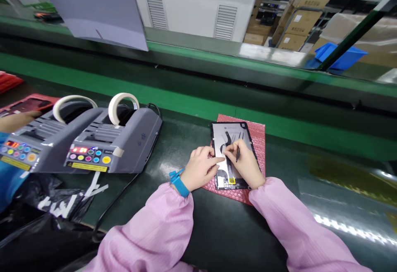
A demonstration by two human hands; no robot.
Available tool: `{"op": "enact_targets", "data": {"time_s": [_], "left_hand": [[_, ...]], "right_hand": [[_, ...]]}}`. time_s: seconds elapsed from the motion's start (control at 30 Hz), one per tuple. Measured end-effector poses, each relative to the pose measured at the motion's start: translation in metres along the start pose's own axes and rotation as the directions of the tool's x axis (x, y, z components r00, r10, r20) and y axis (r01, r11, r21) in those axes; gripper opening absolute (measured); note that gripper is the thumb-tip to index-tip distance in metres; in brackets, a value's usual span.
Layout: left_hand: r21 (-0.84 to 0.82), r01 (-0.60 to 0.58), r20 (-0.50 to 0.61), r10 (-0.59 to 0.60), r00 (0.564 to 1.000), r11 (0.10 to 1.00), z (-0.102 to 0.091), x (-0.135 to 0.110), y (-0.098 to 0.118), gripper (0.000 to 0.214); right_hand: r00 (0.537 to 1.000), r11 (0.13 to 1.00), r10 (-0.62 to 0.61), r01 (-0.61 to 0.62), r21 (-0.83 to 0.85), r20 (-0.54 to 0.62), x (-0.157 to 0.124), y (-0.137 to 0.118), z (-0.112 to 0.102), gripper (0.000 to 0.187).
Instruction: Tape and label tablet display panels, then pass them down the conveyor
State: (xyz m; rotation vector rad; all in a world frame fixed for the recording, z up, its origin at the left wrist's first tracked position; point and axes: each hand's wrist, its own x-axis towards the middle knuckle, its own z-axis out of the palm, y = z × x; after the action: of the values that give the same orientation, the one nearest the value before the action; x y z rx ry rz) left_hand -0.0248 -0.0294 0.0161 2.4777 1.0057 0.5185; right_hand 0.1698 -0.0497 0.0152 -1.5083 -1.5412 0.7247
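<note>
A tablet screen panel (pixel 221 133), silver-backed with a black frame, lies on a sheet of red bubble wrap (pixel 260 139). A curved black flex cable (pixel 228 138) runs over its back, and a yellow label (pixel 232 181) sits near the lower edge. My left hand (pixel 203 166) rests on the panel's left side, its index finger stretched across the back. Above the middle of the panel, my right hand (pixel 245 162) is closed, with thumb and index finger pinched near the cable. A slim black pen-like tool (pixel 237 154) is held in it; its exact kind is unclear.
Two grey tape dispensers (pixel 93 143) with white tape rolls (pixel 124 102) stand to the left. Another person's arm (pixel 18 121) reaches in beyond them. Tape scraps (pixel 62 205) lie on black plastic (pixel 40 234). A green ledge (pixel 186 110) borders the bench's back.
</note>
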Motion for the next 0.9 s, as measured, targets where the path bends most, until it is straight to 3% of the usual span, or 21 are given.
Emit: {"op": "enact_targets", "data": {"time_s": [0.23,0.4,0.5,0.67,0.77,0.9], "left_hand": [[0.004,0.008,0.000,-0.008,1.000,1.000,-0.001,-0.001,0.001,0.034],[0.026,0.000,0.006,0.000,1.000,1.000,0.000,-0.001,-0.001,0.035],[0.036,-0.005,0.001,0.005,1.000,0.999,0.002,-0.002,-0.001,0.035],[0.030,-0.016,0.008,0.016,1.000,0.999,0.002,-0.001,-0.002,0.033],[0.025,-0.014,0.015,0.013,1.000,1.000,0.002,-0.001,-0.002,0.033],[0.031,-0.014,0.005,0.014,1.000,0.999,0.001,-0.001,-0.002,0.033]], "right_hand": [[0.996,0.999,-0.050,0.049,-0.021,-0.078,-0.013,0.000,-0.007,0.032],[0.986,0.965,-0.140,0.157,-0.212,0.094,-0.032,0.004,-0.014,0.021],[0.964,0.857,-0.167,0.245,-0.453,0.205,-0.036,0.004,-0.015,0.014],[0.948,0.617,-0.165,0.313,-0.722,0.270,-0.031,-0.001,-0.011,0.038],[0.950,0.549,-0.135,0.309,-0.777,0.282,-0.026,-0.007,-0.007,0.038],[0.960,0.522,-0.055,0.263,-0.811,0.276,-0.016,-0.014,0.001,0.045]]}}
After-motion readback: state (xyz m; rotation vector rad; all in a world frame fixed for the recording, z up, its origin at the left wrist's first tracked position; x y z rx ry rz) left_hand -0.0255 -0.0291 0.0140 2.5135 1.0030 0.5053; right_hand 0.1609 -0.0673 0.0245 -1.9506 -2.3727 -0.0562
